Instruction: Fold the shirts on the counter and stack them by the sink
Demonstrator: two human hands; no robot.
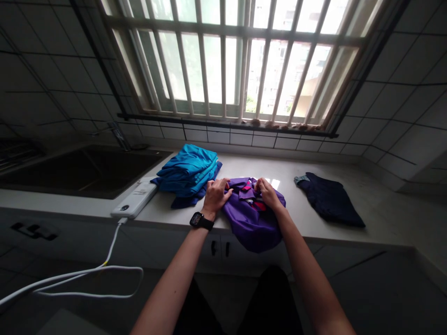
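Left hand (215, 197) grips purple garment (251, 225); right hand (268, 194) too.

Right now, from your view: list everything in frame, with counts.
counter: 1, white, below the window
barred window: 1, pale bars, behind counter
sink: 1, black, left end of counter
faucet: 1, metal, behind sink
plug-in device: 1, white, on counter by sink
cable: 1, white, hanging from device
garment stack: 1, teal, on blue cloth
purple garment: 1, purple with red, on counter
navy garment: 1, navy, right on counter
wristwatch: 1, black, left wrist
left hand: 1, bare, on purple garment
right hand: 1, bare, on purple garment
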